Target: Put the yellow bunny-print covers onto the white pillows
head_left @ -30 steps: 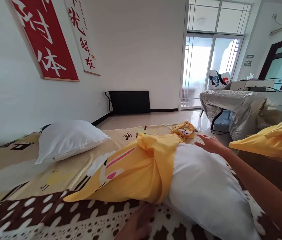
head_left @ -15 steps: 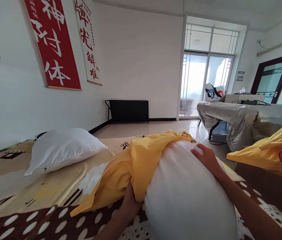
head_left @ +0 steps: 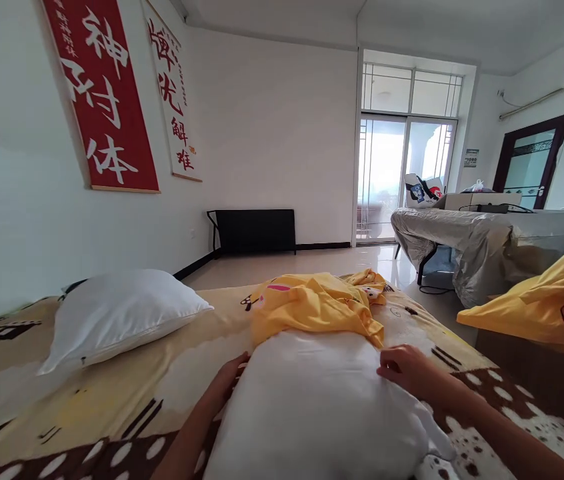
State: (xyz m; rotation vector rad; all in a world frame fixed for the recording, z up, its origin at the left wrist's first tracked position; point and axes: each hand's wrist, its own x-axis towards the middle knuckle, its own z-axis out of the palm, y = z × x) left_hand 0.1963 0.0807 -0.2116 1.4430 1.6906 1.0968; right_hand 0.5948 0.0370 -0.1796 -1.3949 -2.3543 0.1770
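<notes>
A plump white pillow [head_left: 312, 407] lies in front of me, with the crumpled yellow pillowcase [head_left: 322, 300] bunched against its far end. My left hand [head_left: 229, 380] rests along the pillow's left side, fingers stretched forward and partly hidden by it. On the opposite edge, my right hand [head_left: 402, 365] has its fingers curled onto the pillow's far right corner. Pink and white printing shows on parts of the yellow cloth.
Another white pillow [head_left: 127, 313] lies to the left on the patterned blanket [head_left: 172, 373]. A yellow printed cushion [head_left: 547, 300] stands at the right edge. Beyond it is a plastic-covered table [head_left: 462, 233] with boxes and bags. A black folded panel [head_left: 256, 231] leans by the far wall.
My left hand has let go of the yellow pillowcase and moved left to the pillow's side. The pillowcase now lies flatter beyond the pillow, which has turned and dropped lower.
</notes>
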